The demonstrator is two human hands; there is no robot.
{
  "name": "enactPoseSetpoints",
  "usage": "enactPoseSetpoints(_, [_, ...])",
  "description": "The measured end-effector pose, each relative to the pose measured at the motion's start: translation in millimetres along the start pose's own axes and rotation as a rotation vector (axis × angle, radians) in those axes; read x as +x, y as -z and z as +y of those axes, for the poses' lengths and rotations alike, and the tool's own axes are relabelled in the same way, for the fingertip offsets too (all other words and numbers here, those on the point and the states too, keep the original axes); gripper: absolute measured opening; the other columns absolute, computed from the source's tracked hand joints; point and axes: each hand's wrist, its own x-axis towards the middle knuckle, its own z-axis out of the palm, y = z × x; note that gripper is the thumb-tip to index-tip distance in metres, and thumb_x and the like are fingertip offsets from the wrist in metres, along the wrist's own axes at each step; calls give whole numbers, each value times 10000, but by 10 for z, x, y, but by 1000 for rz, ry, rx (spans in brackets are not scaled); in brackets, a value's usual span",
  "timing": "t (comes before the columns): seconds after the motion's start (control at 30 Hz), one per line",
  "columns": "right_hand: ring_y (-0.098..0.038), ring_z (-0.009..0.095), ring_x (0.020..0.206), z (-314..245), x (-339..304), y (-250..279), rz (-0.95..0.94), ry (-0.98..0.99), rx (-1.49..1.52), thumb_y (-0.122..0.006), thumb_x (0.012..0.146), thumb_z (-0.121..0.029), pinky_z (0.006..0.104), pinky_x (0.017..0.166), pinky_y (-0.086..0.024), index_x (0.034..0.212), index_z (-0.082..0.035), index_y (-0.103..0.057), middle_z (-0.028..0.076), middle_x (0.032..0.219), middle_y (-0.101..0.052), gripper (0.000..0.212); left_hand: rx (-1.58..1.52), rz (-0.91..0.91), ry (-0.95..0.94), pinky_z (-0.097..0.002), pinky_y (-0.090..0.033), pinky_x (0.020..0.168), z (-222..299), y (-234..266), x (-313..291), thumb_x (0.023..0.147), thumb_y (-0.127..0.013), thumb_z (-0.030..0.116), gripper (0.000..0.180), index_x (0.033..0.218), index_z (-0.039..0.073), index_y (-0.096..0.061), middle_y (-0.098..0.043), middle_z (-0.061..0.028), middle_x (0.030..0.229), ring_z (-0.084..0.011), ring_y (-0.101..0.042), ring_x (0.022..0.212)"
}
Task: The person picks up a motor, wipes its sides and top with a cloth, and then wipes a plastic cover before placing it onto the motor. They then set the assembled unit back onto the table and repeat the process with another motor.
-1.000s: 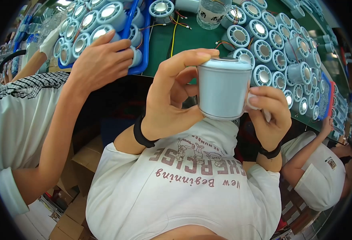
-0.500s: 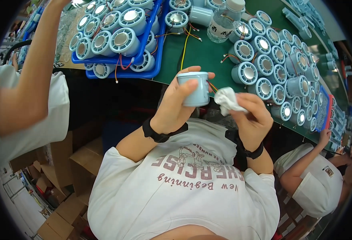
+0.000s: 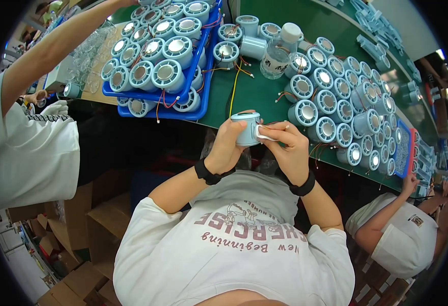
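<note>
In front of my chest, my left hand [image 3: 225, 145] is wrapped round a pale blue cylindrical housing [image 3: 245, 133]. Its slotted rim faces up and away from me. My right hand [image 3: 291, 150] pinches a crumpled white cloth [image 3: 264, 134] and presses it against the housing's right side. Just above the fingers of my right hand, the end of a thin wire with a small connector shows. Both hands are in front of the table's near edge, and the fingers of my right hand cover part of the cloth.
Blue trays [image 3: 193, 113] full of similar housings stand stacked at the left. A clear bottle [image 3: 277, 56] with a white cap stands mid-table. Many housings with trailing wires [image 3: 326, 102] crowd the right side. A co-worker's arm [image 3: 56, 48] reaches in at left; another person [image 3: 394, 229] sits right.
The white cloth in my right hand has come left onto the housing; before, it was held apart from it. The housing is slightly lower and tilted. The left co-worker's arm has swung toward the trays.
</note>
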Motion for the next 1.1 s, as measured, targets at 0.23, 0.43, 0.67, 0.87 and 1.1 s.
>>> enactPoseSetpoints(0.23, [-631, 149, 864, 141, 61, -158, 122, -91, 358, -685, 821, 67, 264, 785, -512, 1011, 30, -660, 109, 1016, -675, 194, 18, -18, -19, -314, -522, 843, 28, -6, 243, 933, -602, 287, 410, 1235, 23, -511, -631, -109, 1083, -175, -635, 966])
enactPoseSetpoints(0.43, [-611, 140, 930, 49, 187, -106, 135, -243, 348, -712, 816, 32, 264, 802, -509, 1015, 23, -615, 91, 1023, -646, 222, 27, -90, -57, -319, -529, 816, 36, -38, 381, 911, -610, 336, 443, 1212, 26, -512, -626, -119, 1086, -189, -634, 969])
enactPoseSetpoints(0.67, [-527, 105, 1061, 187, 148, -270, 41, -356, 397, -684, 882, -87, 254, 886, -461, 1381, 9, -381, 60, 1170, -544, 592, 62, -157, -65, -309, -545, 777, 7, 132, 468, 902, -631, 398, 531, 1240, 12, -491, -654, -120, 1002, -191, -659, 876])
enactPoseSetpoints(0.87, [-506, 107, 1126, 56, 258, -295, -84, -451, 700, -640, 930, -139, 267, 958, -430, 1456, 23, -259, 66, 1250, -517, 669, -21, -260, 6, -305, -532, 799, 85, 192, 470, 889, -634, 492, 676, 1315, 11, -425, -636, -101, 1029, -181, -645, 908])
enactPoseSetpoints(1.1, [-511, 109, 1146, 55, 265, -399, -20, -456, 760, -625, 939, -135, 266, 959, -435, 1413, 26, -330, 70, 1276, -520, 580, -37, -200, -13, -309, -497, 857, -27, 185, 531, 904, -655, 408, 743, 1420, 5, -305, -583, -81, 1129, -151, -590, 1024])
